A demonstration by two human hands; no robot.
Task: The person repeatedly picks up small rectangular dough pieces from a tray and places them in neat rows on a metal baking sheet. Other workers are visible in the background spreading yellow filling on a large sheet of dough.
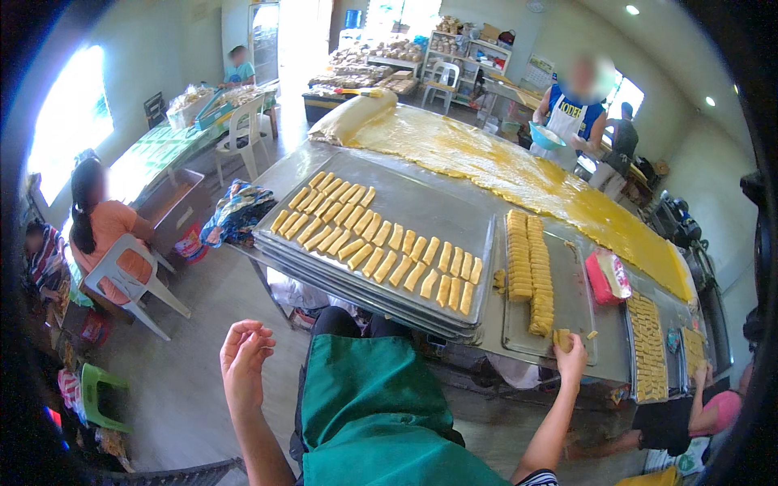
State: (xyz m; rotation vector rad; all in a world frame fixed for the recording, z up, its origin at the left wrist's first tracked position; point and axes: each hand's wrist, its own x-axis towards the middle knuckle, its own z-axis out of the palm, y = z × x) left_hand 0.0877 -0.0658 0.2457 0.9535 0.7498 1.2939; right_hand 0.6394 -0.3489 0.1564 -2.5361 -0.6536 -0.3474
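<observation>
My left hand (244, 359) is raised in the air left of my green apron, fingers loosely curled, with nothing visible in it. At the near end of a small metal tray (574, 285), my right hand (572, 359) grips a piece of yellow dough (563, 340). Two tight rows of cut dough strips (527, 261) run along that tray just beyond my fingers. To the left, a large baking sheet (437, 209) tops a stack of sheets. Dough strips (371, 228) lie spaced out in slanting rows on it.
A long floured dough sheet (462, 146), rolled at its left end, spans the metal table. A red-and-white container (608, 276) and another tray of strips (648, 346) are rightward. Across stands a person with a bowl (547, 136); another person's hand (703, 372) works at right.
</observation>
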